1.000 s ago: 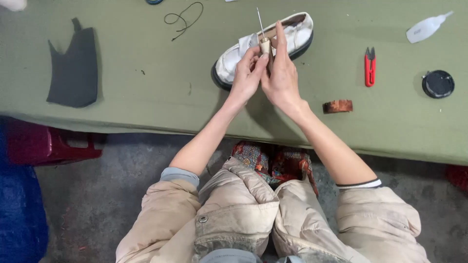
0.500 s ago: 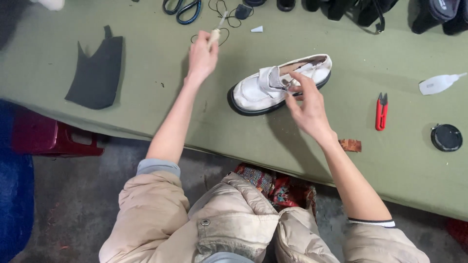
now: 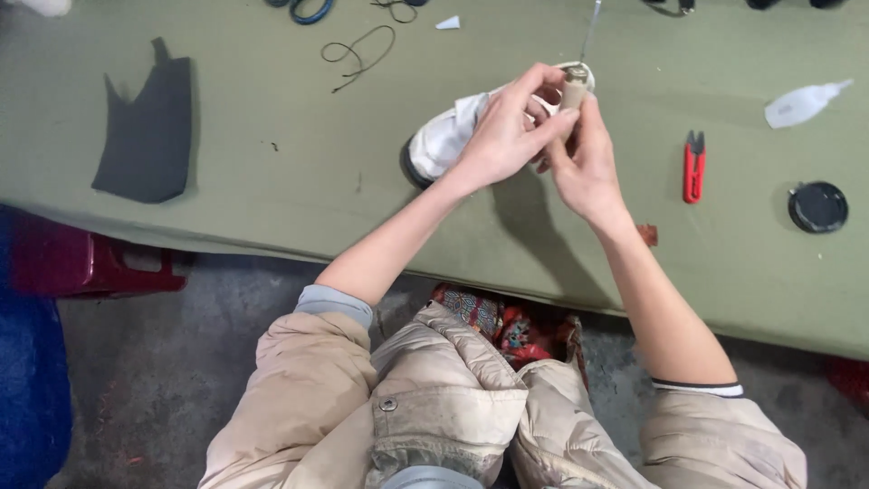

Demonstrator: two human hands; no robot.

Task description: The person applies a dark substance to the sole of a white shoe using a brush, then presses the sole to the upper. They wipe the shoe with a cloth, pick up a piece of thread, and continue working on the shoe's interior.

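I had both hands over the white shoe [image 3: 444,140] at twelve o'clock: left hand [image 3: 502,136] and right hand [image 3: 584,158] pinching the awl [image 3: 574,86]. Its point, probably upward, could slip and jab a finger.

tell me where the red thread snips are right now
In the head view the red thread snips lie on the green table, to the right of the right hand, between it and the round black lid, below the white squeeze bottle.
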